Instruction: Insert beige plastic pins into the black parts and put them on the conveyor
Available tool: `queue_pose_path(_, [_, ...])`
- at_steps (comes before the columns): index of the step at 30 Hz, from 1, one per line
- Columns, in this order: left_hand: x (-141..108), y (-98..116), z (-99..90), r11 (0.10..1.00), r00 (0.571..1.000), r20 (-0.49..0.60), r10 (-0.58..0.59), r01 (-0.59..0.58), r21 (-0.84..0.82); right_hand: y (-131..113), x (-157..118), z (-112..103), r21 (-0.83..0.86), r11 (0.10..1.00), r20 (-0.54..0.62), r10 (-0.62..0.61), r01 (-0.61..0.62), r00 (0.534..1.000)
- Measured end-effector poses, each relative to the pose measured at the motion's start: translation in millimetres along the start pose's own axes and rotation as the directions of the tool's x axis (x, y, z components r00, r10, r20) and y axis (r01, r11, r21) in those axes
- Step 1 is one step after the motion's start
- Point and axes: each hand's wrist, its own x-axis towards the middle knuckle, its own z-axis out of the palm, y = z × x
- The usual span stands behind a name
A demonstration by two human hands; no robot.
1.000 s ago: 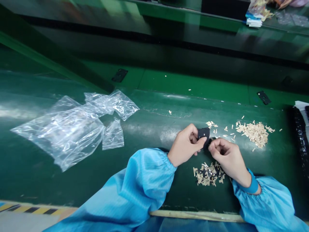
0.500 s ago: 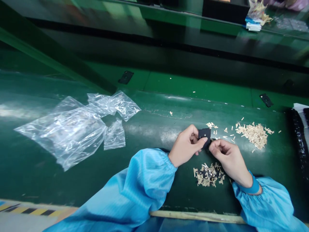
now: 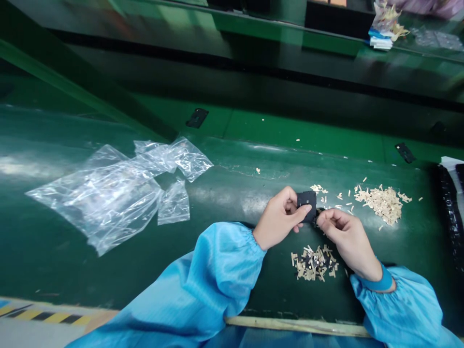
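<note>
A flat black plastic part (image 3: 307, 202) with a tiny light mark is pinched in my left hand (image 3: 281, 215), thumb on its face. My right hand (image 3: 342, 234) is closed in a pinch at the lower right edge of that part; a small dark bit shows at its fingertips, too small to name. Just below both hands lies a pile of small beige and black pieces (image 3: 314, 263). A larger heap of beige strips (image 3: 384, 204) sits farther right, with a few loose beige bits (image 3: 317, 188) behind the black part.
Crumpled clear plastic bags (image 3: 116, 193) cover the left of the green table (image 3: 232, 270). Black flat parts (image 3: 197, 117) (image 3: 405, 152) rest on the strip at the back. A shiny black bag (image 3: 451, 212) stands at the right edge. A green beam (image 3: 90, 82) slants across the upper left.
My right hand has shifted slightly right, away from the black part's edge. My left hand keeps its hold nearly still. The view has moved a little.
</note>
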Motion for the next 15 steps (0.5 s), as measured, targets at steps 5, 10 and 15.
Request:
queue_pose_path(5, [-0.5,0.4,0.3,1.0,1.0,0.001,-0.006,0.006,-0.009,-0.1,0.4,-0.2,-0.004,1.0,-0.006,0.0,0.0,1.0])
queue_pose_path(10, [-0.6,1.2,0.5,1.0,1.0,0.001,-0.01,0.01,-0.006,-0.9,0.9,-0.3,-0.007,1.0,-0.004,-0.003,0.003,1.0])
queue_pose_path(15, [-0.1,1.3,0.1,1.0,1.0,0.005,-0.02,0.021,-0.003,-1.7,1.1,-0.3,-0.017,1.0,-0.006,-0.004,0.004,1.0])
